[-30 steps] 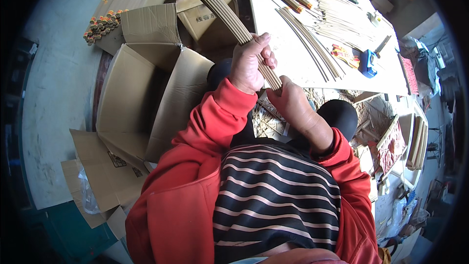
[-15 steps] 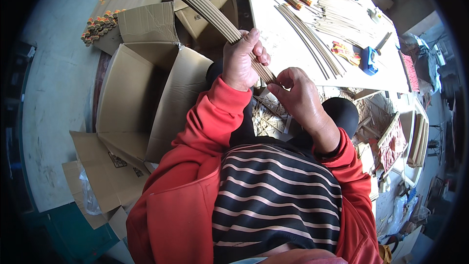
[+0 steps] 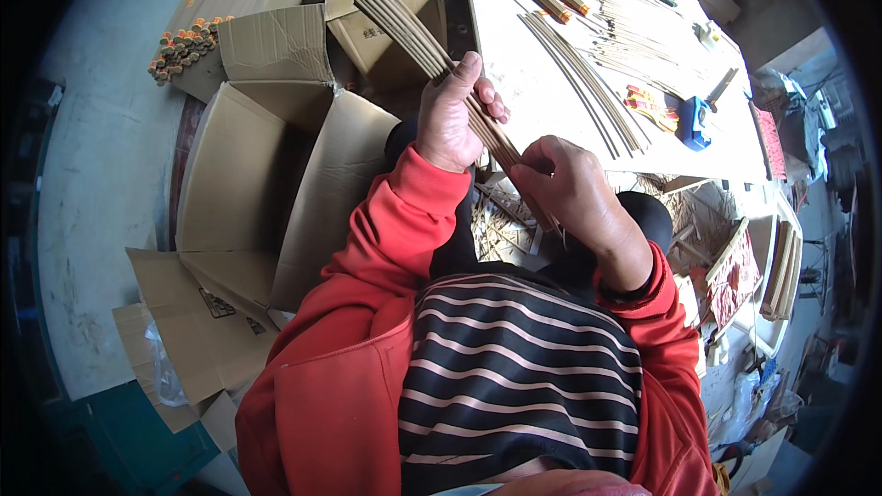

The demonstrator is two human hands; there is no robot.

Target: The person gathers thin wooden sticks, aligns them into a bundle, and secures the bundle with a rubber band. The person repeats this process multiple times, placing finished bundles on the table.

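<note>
Between the knees, over the lap: left hand [image 3: 452, 119], fingers wrapped about the middle of a bundle of thin tan sticks [image 3: 418, 37]; right hand [image 3: 571, 188], fingers pinched narrow on the bundle's near end. Change noted: half a second ago the right hand sat lower and looser; it now closes on the stick ends, so squaring or sorting of the bundle appears under way. Bundle slants up-left over an open cardboard box [image 3: 248, 184]. Beyond: white counter [image 3: 524, 83] bearing further stick rows.

sleeves: red jacket [image 3: 367, 331] | shirt [image 3: 524, 377]: black, white stripes
</note>
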